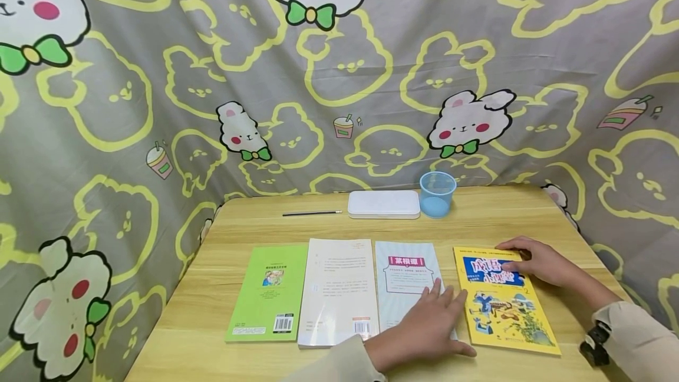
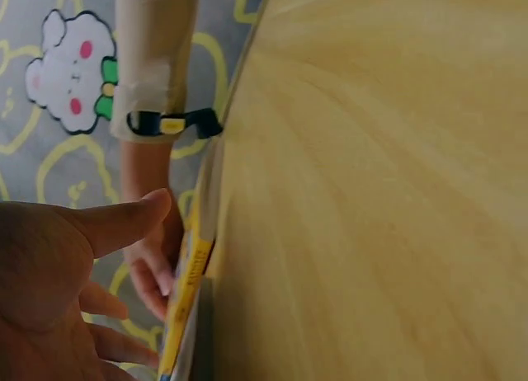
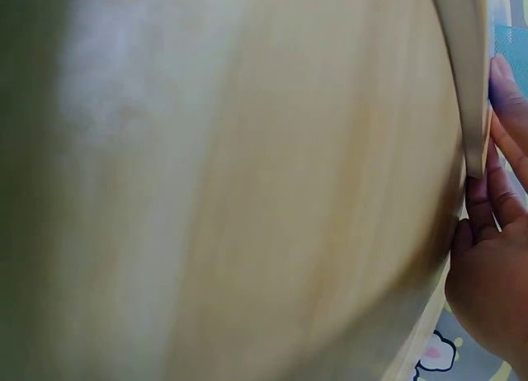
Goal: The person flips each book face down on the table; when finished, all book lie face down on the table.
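Observation:
A yellow book (image 1: 504, 299) with a blue title panel lies at the right of a row of books. My right hand (image 1: 541, 261) grips its upper right edge, the thumb on the cover; in the right wrist view the fingers (image 3: 481, 204) curl at the book's edge. Spread over the lower right part of a pale blue book (image 1: 403, 287), my left hand (image 1: 424, 329) has its fingers extended and holds nothing. Its fingertips come close to the yellow book's left edge. Whether the left palm touches the pale blue book I cannot tell.
Left of these lie a white book (image 1: 339, 293) and a green book (image 1: 270, 293). Along the back of the wooden table (image 1: 185, 317) are a pencil (image 1: 312, 213), a white case (image 1: 384, 204) and a blue translucent cup (image 1: 437, 196). A patterned curtain (image 1: 329, 87) hangs behind.

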`<state>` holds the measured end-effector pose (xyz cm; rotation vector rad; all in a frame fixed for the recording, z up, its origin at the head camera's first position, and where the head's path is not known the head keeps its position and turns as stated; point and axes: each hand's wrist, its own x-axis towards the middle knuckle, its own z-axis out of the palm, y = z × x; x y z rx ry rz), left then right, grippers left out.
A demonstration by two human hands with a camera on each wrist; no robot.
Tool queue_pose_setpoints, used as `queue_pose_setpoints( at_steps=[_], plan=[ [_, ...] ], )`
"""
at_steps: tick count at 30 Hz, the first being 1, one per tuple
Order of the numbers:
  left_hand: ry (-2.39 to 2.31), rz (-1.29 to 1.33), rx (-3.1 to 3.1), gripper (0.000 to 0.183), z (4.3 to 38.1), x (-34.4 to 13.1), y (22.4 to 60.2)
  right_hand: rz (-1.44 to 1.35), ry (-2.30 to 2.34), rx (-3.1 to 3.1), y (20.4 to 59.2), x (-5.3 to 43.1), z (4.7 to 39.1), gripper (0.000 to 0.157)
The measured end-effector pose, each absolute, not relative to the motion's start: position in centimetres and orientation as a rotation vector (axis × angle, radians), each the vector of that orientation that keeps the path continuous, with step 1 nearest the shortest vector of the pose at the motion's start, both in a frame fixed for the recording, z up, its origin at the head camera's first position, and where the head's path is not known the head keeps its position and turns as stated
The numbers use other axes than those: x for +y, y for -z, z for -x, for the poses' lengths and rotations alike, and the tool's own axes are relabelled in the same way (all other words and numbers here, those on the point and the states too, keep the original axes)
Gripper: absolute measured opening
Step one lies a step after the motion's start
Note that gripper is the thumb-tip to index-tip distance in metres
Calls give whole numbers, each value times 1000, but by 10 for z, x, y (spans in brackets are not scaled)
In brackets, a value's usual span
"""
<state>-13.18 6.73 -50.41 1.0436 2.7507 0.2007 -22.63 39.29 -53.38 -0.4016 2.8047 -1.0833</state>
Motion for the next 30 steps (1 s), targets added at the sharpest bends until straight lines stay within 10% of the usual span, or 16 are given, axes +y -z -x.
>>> queue_pose_setpoints(
  at_steps=[30],
  plan=[
    [35, -1035, 2722, 89, 138, 95, 514, 380, 1068, 2811, 531, 391, 225, 50]
  ],
)
